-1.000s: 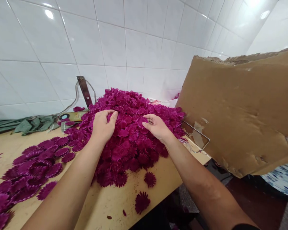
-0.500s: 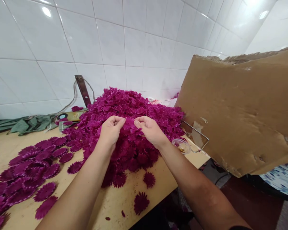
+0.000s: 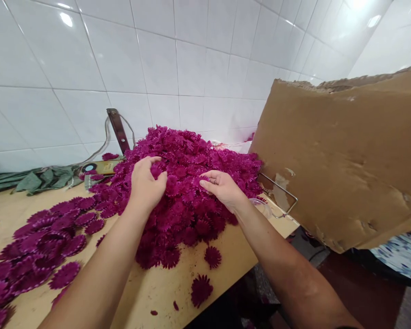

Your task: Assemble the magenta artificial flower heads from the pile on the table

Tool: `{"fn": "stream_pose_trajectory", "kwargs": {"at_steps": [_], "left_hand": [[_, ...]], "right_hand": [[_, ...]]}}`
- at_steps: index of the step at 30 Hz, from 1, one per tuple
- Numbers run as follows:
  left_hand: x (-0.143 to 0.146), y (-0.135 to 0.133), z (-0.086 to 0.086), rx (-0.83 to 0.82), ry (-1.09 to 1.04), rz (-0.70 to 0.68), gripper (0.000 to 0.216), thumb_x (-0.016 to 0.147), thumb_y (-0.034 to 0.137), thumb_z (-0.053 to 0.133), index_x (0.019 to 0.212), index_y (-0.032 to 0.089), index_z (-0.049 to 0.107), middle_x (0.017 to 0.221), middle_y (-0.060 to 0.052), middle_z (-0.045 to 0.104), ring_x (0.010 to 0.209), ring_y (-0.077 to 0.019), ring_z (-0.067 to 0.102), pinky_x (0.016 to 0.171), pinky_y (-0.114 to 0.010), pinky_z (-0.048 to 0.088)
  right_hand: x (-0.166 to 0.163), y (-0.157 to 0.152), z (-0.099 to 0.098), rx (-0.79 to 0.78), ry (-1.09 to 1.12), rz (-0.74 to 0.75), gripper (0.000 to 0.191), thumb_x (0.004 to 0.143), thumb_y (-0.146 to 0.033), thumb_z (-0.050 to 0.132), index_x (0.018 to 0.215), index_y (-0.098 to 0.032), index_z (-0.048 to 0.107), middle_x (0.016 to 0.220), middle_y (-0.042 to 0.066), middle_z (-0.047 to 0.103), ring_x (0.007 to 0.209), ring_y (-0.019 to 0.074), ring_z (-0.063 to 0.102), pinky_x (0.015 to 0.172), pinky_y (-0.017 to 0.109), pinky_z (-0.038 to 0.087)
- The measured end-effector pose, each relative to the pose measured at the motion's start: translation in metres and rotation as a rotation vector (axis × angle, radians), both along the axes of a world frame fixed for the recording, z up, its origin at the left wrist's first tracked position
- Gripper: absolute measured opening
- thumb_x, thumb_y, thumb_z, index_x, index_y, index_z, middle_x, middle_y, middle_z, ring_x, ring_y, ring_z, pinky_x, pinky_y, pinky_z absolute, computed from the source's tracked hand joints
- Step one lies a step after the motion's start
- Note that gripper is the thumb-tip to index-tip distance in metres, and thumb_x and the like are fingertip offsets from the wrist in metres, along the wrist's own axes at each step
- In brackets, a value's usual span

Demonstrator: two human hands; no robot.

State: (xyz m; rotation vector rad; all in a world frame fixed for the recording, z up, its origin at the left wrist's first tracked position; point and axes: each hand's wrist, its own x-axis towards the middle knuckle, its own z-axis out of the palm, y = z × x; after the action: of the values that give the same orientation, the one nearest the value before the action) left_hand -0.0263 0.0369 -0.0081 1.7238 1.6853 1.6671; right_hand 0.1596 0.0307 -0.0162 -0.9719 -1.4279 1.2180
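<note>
A big heap of magenta artificial flower heads (image 3: 188, 219) with toothed petals lies on the table in front of me. Over the left part of the heap, my left hand (image 3: 147, 180) is open, its thumb and fingers spread apart with nothing visible between them. My right hand (image 3: 222, 187) is closed in a pinch above the right side of the heap. Magenta petals show between its thumb and fingertips, but the held flower's edges blend into the pile behind. Two loose flower heads lie near the front edge, one of them a darker flower head (image 3: 201, 290).
Flattened, stacked flower discs (image 3: 44, 242) spread over the pale wooden table (image 3: 140, 301) at left. A large cardboard sheet (image 3: 342, 155) leans at right, beside a metal wire frame (image 3: 296, 199) and a clear plastic dish (image 3: 260, 208). Green cloth (image 3: 37, 180) lies along the tiled wall.
My hands have come apart from the magenta flower they both held. The left moved left and opened; the right shifted slightly right and stays pinched.
</note>
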Motion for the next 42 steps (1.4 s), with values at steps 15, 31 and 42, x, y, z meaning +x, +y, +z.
{"fn": "stream_pose_trajectory", "kwargs": {"at_steps": [15, 31, 42], "left_hand": [[0.016, -0.006, 0.004, -0.091, -0.509, 0.019, 0.008, 0.066, 0.022, 0.052, 0.059, 0.019, 0.053, 0.055, 0.002, 0.057, 0.055, -0.0121, 0.053, 0.063, -0.026, 0.044], [0.030, -0.012, -0.001, -0.080, -0.120, -0.105, 0.009, 0.068, 0.024, 0.052, 0.060, 0.021, 0.051, 0.054, 0.003, 0.052, 0.054, -0.0133, 0.047, 0.057, -0.026, 0.037], [-0.017, 0.020, 0.010, -0.016, -0.122, 0.300, 0.013, 0.069, 0.024, 0.051, 0.062, 0.023, 0.041, 0.063, -0.001, 0.049, 0.070, -0.0207, 0.053, 0.075, -0.037, 0.041]], "right_hand": [[-0.007, -0.018, -0.002, -0.010, 0.054, 0.183, 0.031, 0.055, -0.037, 0.072, 0.068, -0.015, 0.054, 0.059, -0.005, 0.051, 0.054, 0.0056, 0.042, 0.054, 0.022, 0.033], [-0.010, -0.023, -0.002, -0.022, 0.057, 0.251, 0.021, 0.061, -0.025, 0.068, 0.077, -0.014, 0.059, 0.072, 0.000, 0.063, 0.066, 0.0107, 0.056, 0.073, 0.028, 0.044], [0.005, -0.027, -0.002, 0.056, -0.141, 0.086, 0.009, 0.064, -0.024, 0.059, 0.066, -0.016, 0.055, 0.061, -0.004, 0.049, 0.056, 0.0084, 0.041, 0.059, 0.024, 0.033]]}}
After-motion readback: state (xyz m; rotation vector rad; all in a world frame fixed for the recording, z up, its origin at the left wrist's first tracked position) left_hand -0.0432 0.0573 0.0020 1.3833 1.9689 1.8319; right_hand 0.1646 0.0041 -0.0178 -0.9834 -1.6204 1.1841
